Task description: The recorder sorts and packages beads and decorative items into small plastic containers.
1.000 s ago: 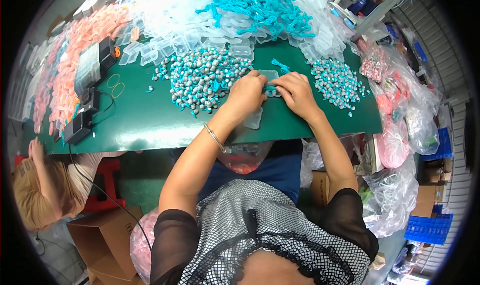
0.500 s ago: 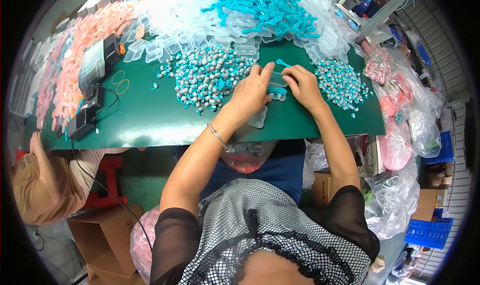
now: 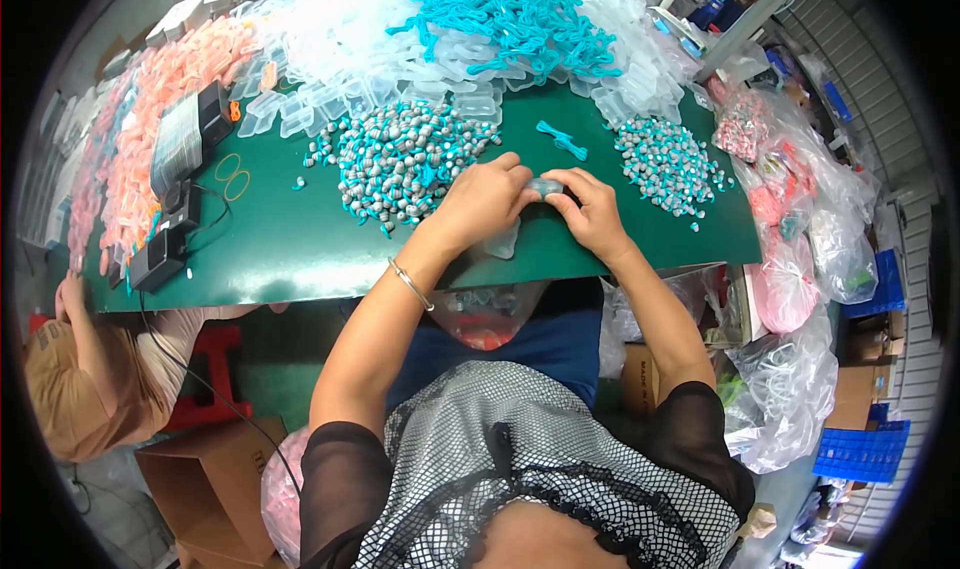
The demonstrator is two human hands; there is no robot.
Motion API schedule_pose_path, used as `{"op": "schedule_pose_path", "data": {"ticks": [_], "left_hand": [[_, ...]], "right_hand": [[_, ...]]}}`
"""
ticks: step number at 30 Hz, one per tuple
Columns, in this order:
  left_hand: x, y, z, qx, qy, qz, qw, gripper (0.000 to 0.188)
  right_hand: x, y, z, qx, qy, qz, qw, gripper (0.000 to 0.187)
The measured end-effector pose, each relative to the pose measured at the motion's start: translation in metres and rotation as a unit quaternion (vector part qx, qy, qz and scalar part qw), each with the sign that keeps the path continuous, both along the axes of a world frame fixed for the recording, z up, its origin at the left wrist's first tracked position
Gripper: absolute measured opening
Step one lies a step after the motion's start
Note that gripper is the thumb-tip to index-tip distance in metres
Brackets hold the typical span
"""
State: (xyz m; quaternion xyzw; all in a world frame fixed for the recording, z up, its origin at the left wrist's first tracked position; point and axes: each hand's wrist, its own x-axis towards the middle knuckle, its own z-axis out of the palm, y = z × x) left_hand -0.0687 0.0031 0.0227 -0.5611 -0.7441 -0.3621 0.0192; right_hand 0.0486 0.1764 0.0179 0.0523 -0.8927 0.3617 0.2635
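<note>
Between my two hands is a small clear plastic case (image 3: 544,186) with something teal inside. My left hand (image 3: 478,201) is closed on its left end, and my right hand (image 3: 596,215) pinches its right end with thumb and fingers. Part of the case is hidden by my fingers. Another clear plastic piece (image 3: 503,242) lies partly under my left hand. A bundle of teal cord (image 3: 562,141) rests on the green table (image 3: 330,254) just beyond my hands. To the left is a heap of grey-striped beads with teal bits (image 3: 400,159); to the right, a smaller heap of whitish and teal pieces (image 3: 668,164).
Clear plastic cases (image 3: 310,109) and a tangle of teal cords (image 3: 520,19) are piled at the back. On the left are peach-coloured pieces (image 3: 170,89), black boxes (image 3: 160,257) with a cable, and a co-worker's arm (image 3: 78,324). Plastic bags (image 3: 785,299) hang past the right edge.
My hands have drawn together around the case, which now looks closed. The teal cord bundle near my right fingers now lies free on the table.
</note>
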Motion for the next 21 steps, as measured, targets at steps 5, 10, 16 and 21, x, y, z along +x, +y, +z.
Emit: {"op": "schedule_pose_path", "data": {"ticks": [5,10,16,21], "left_hand": [[0.007,-0.014,-0.001,0.045,0.009,0.014,0.999,0.02],[0.018,-0.026,0.004,0.081,-0.016,0.011,0.997,0.017],[0.023,-0.032,0.012,0.084,-0.043,0.05,0.994,0.017],[0.028,-0.05,0.011,0.071,0.019,0.099,0.992,0.02]], "right_hand": [[0.001,-0.007,-0.004,-0.031,0.008,0.029,0.999,0.02],[0.007,-0.016,0.01,-0.06,0.002,0.07,0.996,0.019],[0.008,-0.021,0.027,-0.043,-0.044,0.051,0.997,0.019],[-0.046,0.046,0.021,0.129,0.059,-0.068,0.988,0.024]]}}
